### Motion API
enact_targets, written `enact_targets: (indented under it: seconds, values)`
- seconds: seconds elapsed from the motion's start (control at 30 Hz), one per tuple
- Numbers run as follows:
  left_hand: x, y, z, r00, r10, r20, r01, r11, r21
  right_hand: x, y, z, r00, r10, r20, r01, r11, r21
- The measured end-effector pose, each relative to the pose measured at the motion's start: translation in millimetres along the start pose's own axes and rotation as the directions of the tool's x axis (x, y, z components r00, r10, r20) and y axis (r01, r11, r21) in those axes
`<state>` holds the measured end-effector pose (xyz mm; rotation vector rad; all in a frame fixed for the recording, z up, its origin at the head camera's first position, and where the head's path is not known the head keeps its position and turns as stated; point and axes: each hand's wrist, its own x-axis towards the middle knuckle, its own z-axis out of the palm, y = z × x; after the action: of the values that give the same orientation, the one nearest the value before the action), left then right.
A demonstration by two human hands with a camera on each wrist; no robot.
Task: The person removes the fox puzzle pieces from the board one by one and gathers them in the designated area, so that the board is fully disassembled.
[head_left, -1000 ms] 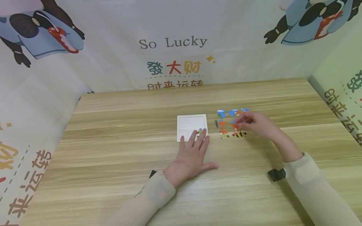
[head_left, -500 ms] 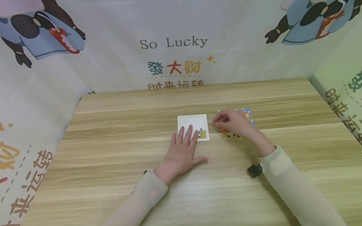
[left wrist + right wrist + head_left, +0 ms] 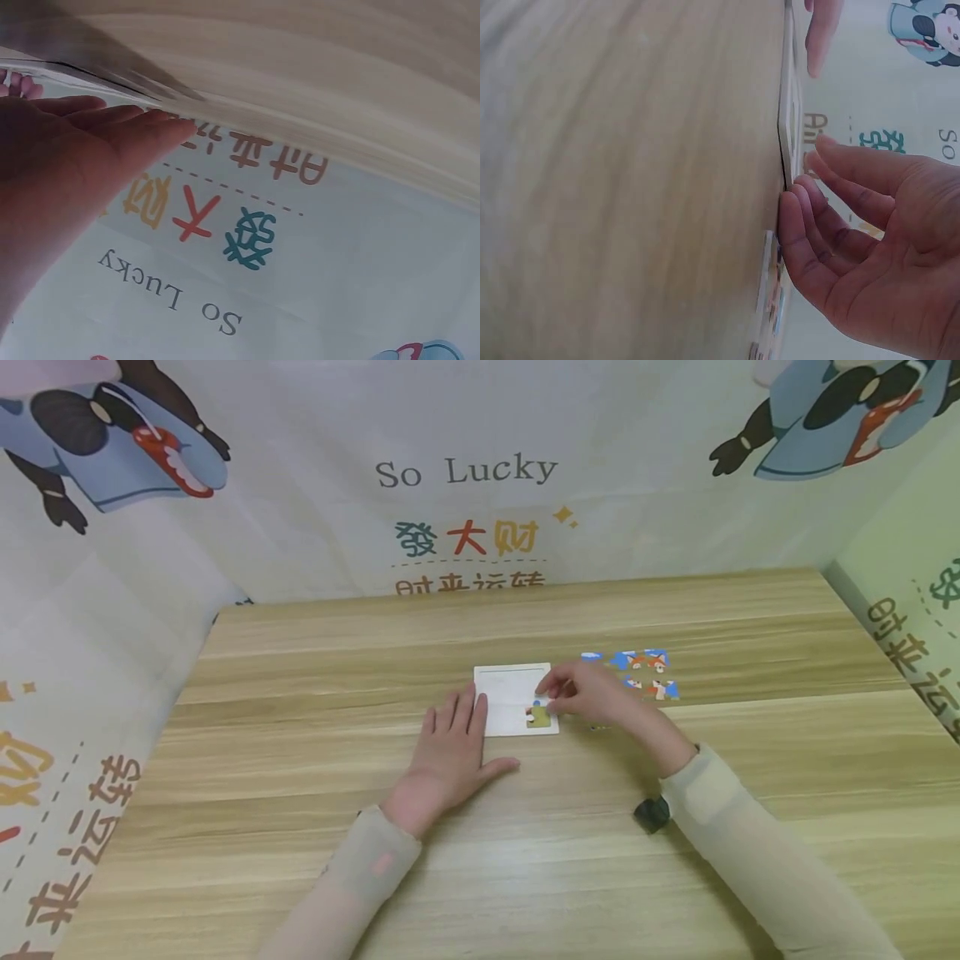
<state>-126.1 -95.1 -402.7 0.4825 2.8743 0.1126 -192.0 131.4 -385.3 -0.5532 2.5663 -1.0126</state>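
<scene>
A white square puzzle tray (image 3: 506, 703) lies on the wooden table. One green puzzle piece (image 3: 538, 718) with a blue knob sits in its near right corner. My left hand (image 3: 450, 747) rests flat with straight fingers, its fingertips at the tray's left edge. Over the tray's right edge, my right hand (image 3: 600, 693) has thumb and index finger pinched together on a small puzzle piece, mostly hidden by the fingers. In the right wrist view, the right hand (image 3: 870, 232) has its other fingers curled low by the tray's edge (image 3: 789, 112).
Several loose puzzle pieces (image 3: 660, 662) with orange fox and blue sky prints lie right of the tray, partly beneath the right hand. A printed cloth (image 3: 465, 435) stands behind the wooden table (image 3: 315, 693). A black camera (image 3: 652, 816) is at the right wrist.
My right hand has moved left from the loose pieces to the tray's right edge, taking a piece. My left hand has slid left off the tray's near side, uncovering the green piece.
</scene>
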Motion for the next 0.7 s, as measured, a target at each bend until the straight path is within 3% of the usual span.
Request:
enact_targets:
  seconds: [0.27, 0.47, 0.7]
  values:
    - [20.0, -16.7, -6.4, 0.999, -0.046, 0.007, 0.046, 0.999, 0.013, 2.9, 1.7, 3.9, 0.998, -0.058, 0.039, 0.06, 0.997, -0.048]
    - [24.3, -20.9, -8.3, 0.999, -0.044, 0.017, 0.044, 0.999, 0.007, 3.9, 0.6, 4.0, 0.996, -0.067, 0.052, 0.071, 0.995, -0.069]
    - [22.1, -20.4, -9.4, 0.999, -0.043, 0.01, 0.043, 0.999, -0.004, 1.9, 2.1, 2.5, 0.999, -0.025, 0.037, 0.023, 0.997, 0.069]
